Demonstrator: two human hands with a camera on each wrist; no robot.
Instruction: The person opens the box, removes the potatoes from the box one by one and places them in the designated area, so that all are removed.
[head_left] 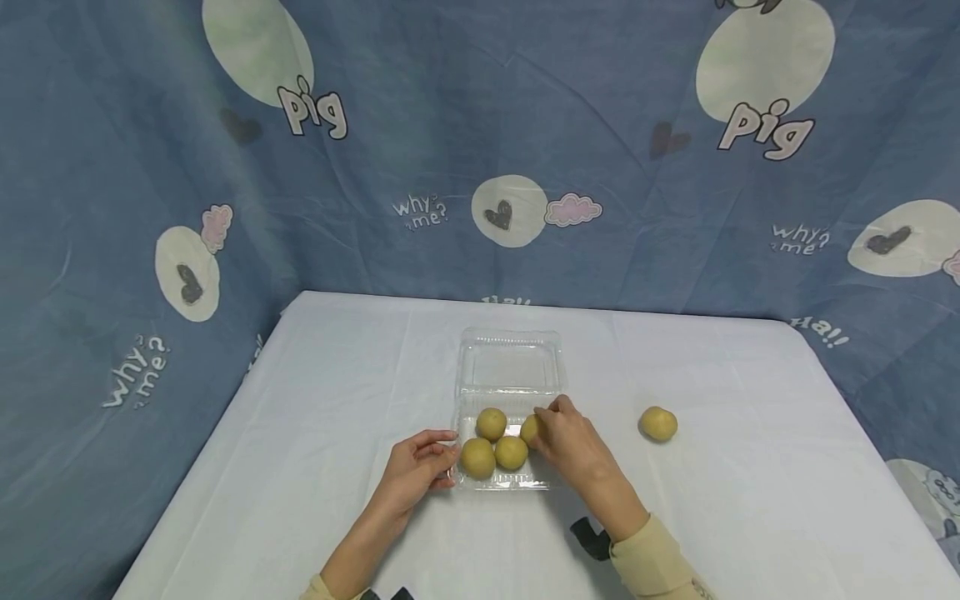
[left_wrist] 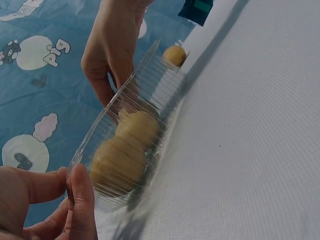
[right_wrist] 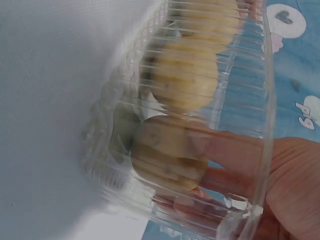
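A clear plastic clamshell box [head_left: 543, 477] stands with its lid [head_left: 510, 367] folded back, away from the person. Three round yellow potatoes lie inside: one at the back [head_left: 491, 424], one at the front left [head_left: 477, 458], and one at the front middle [head_left: 512, 452]. My right hand [head_left: 579, 446] reaches into the right side and grips a further potato [right_wrist: 167, 155], seen through the ribbed wall in the right wrist view. On the opposite side, my left hand [head_left: 417, 468] pinches the box's left rim between thumb and fingers [left_wrist: 82, 195].
Another potato [head_left: 658, 424] lies on the white-covered table [head_left: 345, 375], to the right of the box. A blue patterned cloth [head_left: 420, 108] hangs behind and at the left. Dark wrist-camera parts [head_left: 591, 540] show by the right forearm.
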